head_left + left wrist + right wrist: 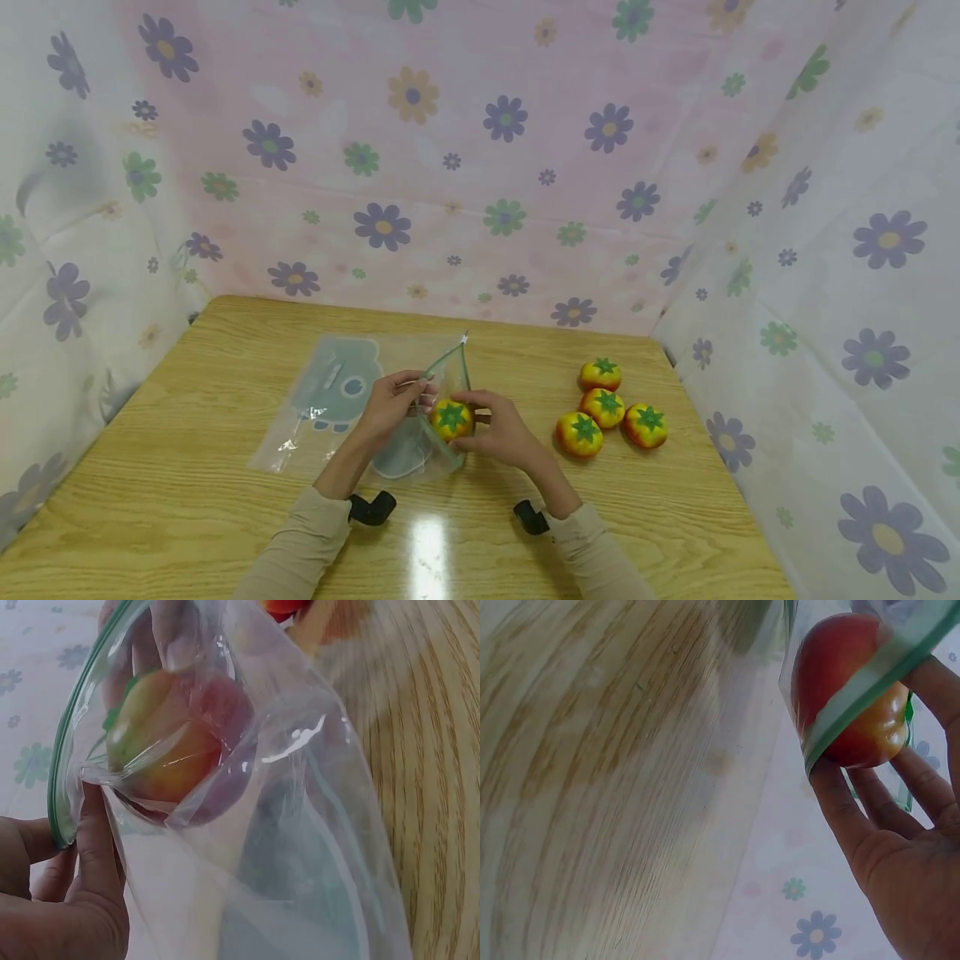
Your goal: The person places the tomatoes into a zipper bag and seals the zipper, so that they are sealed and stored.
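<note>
Backdrop (450, 187): fabric, pale pink to white, printed with purple, green and orange flowers, hung round the back and both sides. Soft folds at the left and right walls.

Table (525, 342): wood-grain top, light brown, glossy, bright light reflection at the near edge.

Bag (326, 392): clear thin plastic, flat on the table at the left, mouth raised and gaping toward the right. Wrinkled, shiny film, blue-grey cartoon print. Green zip strip (464, 367) runs along the mouth.

Sleeves (296, 533): beige cloth, both forearms. Black curved mounts (372, 508) near the wrists.

Right hand (501, 429): gripping the held fruit (452, 421), fingers and thumb curved round it from the right. Fruit sits in the bag mouth between the film walls; in the right wrist view the strip crosses in front of it.

Left hand (390, 407): pinching the bag's mouth edge, just left of the fruit, film between them.

Four loose fruits (602, 408): clustered on the table, right of the right hand. Same type as the held one: round, squat, smooth, yellow blending to red.

Green leaf caps (584, 428): star-shaped, one atop each.
</note>
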Demonstrator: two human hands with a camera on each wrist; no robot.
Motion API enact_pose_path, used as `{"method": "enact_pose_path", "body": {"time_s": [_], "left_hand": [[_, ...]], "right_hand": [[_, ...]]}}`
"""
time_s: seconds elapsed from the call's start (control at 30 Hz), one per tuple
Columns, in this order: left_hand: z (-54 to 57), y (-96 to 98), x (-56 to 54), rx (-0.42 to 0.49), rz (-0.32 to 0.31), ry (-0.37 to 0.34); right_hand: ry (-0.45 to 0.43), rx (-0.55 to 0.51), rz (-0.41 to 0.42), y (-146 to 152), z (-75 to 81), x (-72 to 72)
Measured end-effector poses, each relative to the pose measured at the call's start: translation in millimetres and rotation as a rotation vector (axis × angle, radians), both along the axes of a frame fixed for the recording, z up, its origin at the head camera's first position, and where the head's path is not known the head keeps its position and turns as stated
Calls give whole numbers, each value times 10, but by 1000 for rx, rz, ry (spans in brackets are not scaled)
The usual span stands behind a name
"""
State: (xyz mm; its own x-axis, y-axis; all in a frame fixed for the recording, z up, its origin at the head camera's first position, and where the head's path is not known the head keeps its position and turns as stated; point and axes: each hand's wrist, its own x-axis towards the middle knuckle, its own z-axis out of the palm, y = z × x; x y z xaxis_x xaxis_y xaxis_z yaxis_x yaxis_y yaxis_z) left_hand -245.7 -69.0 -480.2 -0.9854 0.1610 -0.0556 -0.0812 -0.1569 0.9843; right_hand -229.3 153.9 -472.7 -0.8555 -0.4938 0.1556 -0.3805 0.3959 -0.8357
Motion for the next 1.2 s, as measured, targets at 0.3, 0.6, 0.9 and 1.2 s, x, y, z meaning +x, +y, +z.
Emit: {"method": "enact_pose_path", "body": {"time_s": [0.3, 0.6, 0.9, 1.2], "left_hand": [[-3, 15, 8, 21, 6, -26], [-26, 48, 15, 9, -6, -30], [-28, 38, 15, -31, 1, -26], [-31, 26, 20, -20, -7, -29]], "right_hand": [[-27, 4, -46, -38, -47, -26], [-47, 45, -61, -77, -123, -74], [-55, 69, 24, -39, -117, -95], [-140, 29, 20, -38, -85, -70]]}}
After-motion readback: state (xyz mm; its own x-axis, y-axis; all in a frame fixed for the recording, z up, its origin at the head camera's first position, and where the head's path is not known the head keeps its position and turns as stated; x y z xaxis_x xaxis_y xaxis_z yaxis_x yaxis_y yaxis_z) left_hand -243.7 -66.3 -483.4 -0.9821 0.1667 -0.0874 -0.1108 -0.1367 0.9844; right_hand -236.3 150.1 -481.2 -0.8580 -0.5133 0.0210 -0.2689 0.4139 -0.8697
